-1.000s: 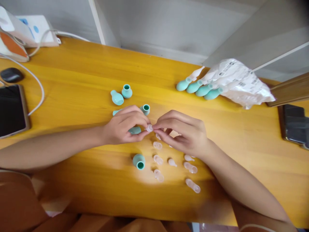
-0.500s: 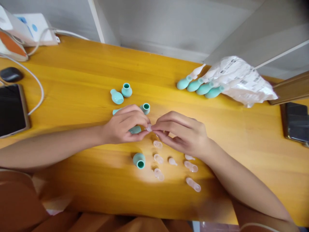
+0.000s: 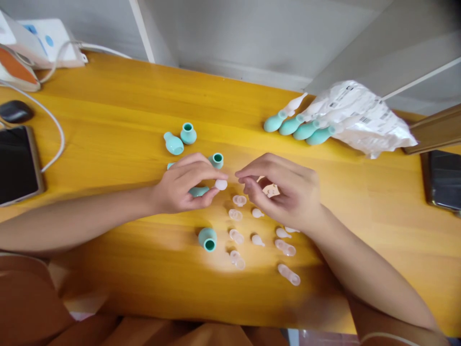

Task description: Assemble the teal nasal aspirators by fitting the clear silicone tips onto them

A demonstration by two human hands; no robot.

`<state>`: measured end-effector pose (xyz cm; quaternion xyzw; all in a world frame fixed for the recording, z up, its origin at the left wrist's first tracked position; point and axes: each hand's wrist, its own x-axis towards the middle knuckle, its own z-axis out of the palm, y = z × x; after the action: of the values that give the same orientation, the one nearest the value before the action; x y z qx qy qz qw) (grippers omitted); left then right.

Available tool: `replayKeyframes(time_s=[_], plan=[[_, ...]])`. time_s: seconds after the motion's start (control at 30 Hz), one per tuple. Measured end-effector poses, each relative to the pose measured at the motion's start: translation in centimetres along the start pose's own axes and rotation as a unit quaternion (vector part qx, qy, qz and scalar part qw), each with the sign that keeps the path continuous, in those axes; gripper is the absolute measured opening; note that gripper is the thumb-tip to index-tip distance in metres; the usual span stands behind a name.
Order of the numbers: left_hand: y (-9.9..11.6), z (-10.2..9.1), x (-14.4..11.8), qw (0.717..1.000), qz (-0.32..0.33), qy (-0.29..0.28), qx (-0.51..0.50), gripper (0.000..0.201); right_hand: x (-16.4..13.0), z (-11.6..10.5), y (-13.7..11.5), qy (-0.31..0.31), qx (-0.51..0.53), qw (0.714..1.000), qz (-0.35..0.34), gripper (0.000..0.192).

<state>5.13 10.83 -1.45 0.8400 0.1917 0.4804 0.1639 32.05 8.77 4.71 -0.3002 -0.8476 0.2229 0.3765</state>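
My left hand (image 3: 190,185) is closed in a pinch on a small translucent white plastic piece (image 3: 221,184), whose rounded end faces up. To its right, my right hand (image 3: 283,190) hovers with curved fingers, thumb and fingertips slightly apart and nothing visible between them. Below the hands lie several clear tubular pieces, one of them a clear tube (image 3: 236,236), and small teardrop-shaped tips such as a white tip (image 3: 257,240). A teal bulb (image 3: 208,240) with an open mouth stands nearer me. Another teal bulb (image 3: 199,191) is partly hidden behind my left hand.
Further back sit an upright teal bulb (image 3: 188,134) and a tipped one (image 3: 173,143). Several teal bulbs with white nozzles (image 3: 274,122) lean by a plastic bag (image 3: 370,120). A phone (image 3: 19,166), a mouse (image 3: 16,111) and a power strip (image 3: 54,43) are at left.
My right hand has drawn away to the right from the piece in my left hand, and its fingers have loosened. The left hand keeps its pinch, with the piece turned rounded end up.
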Motion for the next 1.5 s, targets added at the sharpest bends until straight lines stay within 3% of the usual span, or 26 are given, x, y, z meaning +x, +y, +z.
replayKeyframes(time_s=[0.37,0.6,0.73,0.87,0.97,1.07,1.33,1.5], plan=[[0.0,0.0,0.0,1.000,0.000,0.004,0.000,0.025,-0.1,-0.6,0.1,0.002,-0.004,0.999,0.034,0.022],[-0.1,0.1,0.3,0.999,0.032,0.004,0.015,0.019,0.0,-3.4,-0.9,0.058,-0.054,0.995,0.065,0.022],[-0.1,0.1,0.2,1.000,0.026,0.001,0.011,0.019,-0.2,-4.8,-1.3,0.064,-0.068,0.987,0.134,0.023],[-0.2,0.1,0.1,1.000,0.027,0.002,0.004,0.020,0.0,-4.5,-0.8,0.068,-0.076,0.991,0.093,0.016],[-0.3,0.0,0.1,1.000,0.028,0.002,0.002,0.023,0.3,-3.3,0.4,0.005,-0.081,0.996,0.049,0.017],[-0.3,0.0,0.2,1.000,0.022,-0.007,0.008,0.022,0.3,-1.9,1.8,-0.074,-0.067,0.995,0.027,0.030],[-0.4,-0.4,-0.6,0.999,-0.036,-0.035,0.007,0.028,-0.3,0.4,4.1,-0.111,0.000,0.994,0.007,0.063],[-0.4,-0.3,-0.7,0.998,-0.055,-0.023,0.001,0.026,-0.3,0.7,4.7,-0.171,0.020,0.985,-0.001,0.056]])
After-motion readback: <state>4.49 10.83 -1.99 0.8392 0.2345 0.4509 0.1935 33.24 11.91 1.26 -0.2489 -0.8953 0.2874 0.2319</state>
